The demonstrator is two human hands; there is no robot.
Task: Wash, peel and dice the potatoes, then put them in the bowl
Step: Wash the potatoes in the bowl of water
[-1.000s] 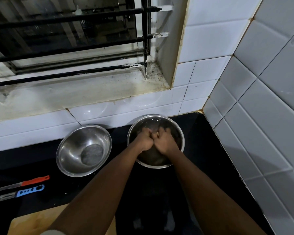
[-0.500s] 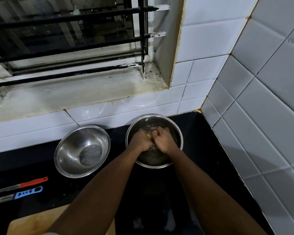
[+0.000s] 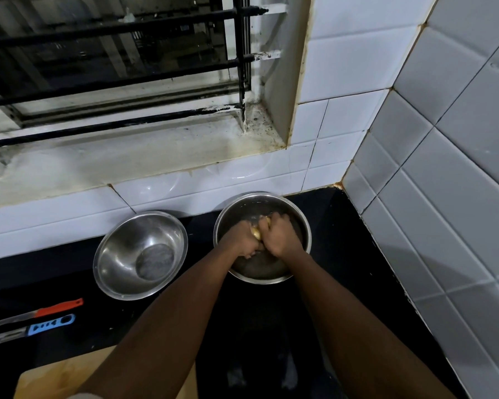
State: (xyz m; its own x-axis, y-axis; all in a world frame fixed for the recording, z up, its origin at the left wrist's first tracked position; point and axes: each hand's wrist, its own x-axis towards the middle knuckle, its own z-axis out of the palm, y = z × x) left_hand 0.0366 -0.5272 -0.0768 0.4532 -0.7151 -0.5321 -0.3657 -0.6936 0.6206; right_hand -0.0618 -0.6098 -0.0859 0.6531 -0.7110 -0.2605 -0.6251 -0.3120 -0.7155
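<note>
In bowl (image 3: pixel 304 226): potato (image 3: pixel 257 232) between both hands' fingers (image 3: pixel 277 218).

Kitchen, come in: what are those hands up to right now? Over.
Left hand and right hand both gripping one potato inside the right steel bowl. Washing stage. Nothing in the way.

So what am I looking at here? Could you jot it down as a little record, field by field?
activity: washing a potato in the right-hand steel bowl
left hand: grips the potato
right hand: grips the potato from the other side
empty steel bowl: left of the washing bowl, apart from it
tools: red-handled knife and blue-handled peeler, lying untouched on the black counter
cutting board: at the near edge, partly under the left arm
</note>
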